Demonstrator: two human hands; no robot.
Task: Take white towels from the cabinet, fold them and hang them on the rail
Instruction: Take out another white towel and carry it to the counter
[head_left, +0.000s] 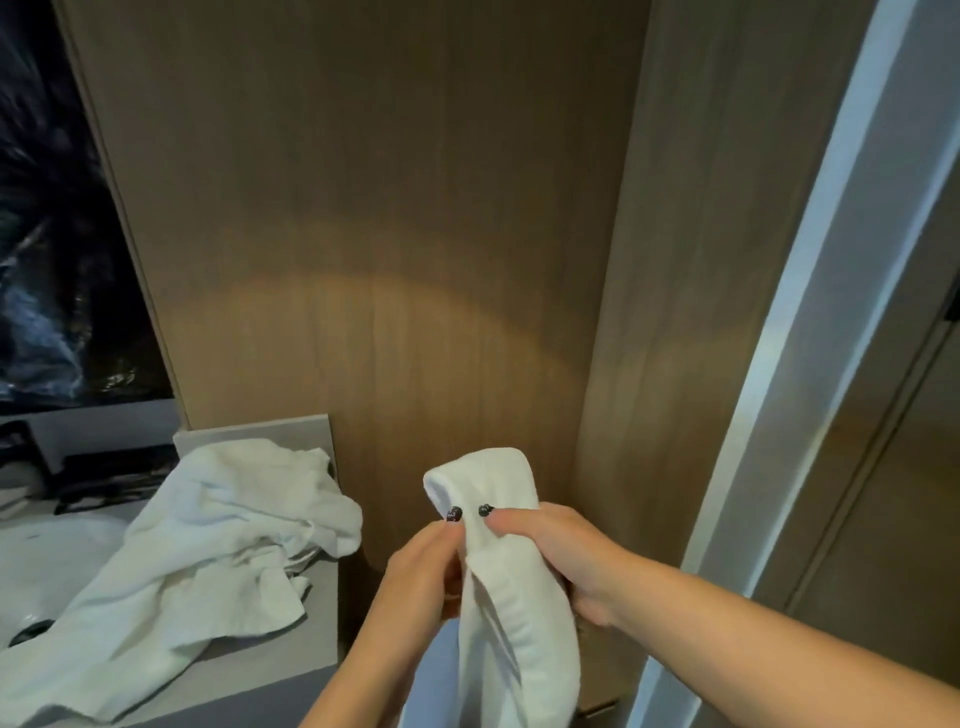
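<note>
Brown wooden wall (415, 234) straight ahead, grey worktop (311, 613) down on the left. Two hands up in front of the wall, both gripping one white folded towel (514, 587). Left hand (415, 577) pinching the left edge near the top. Right hand (566, 556) curled round the right side, thumb on the front. Folded over at the top into a long, thick, soft strip, hanging down between the arms. More loose towels (208, 545) lying in a crumpled heap on the worktop, part draped over the edge, not yet folded. Probably about the middle of the job: towels out, one nearly folded, the heap left to fold. No rail anywhere in sight, so hanging not yet done.
</note>
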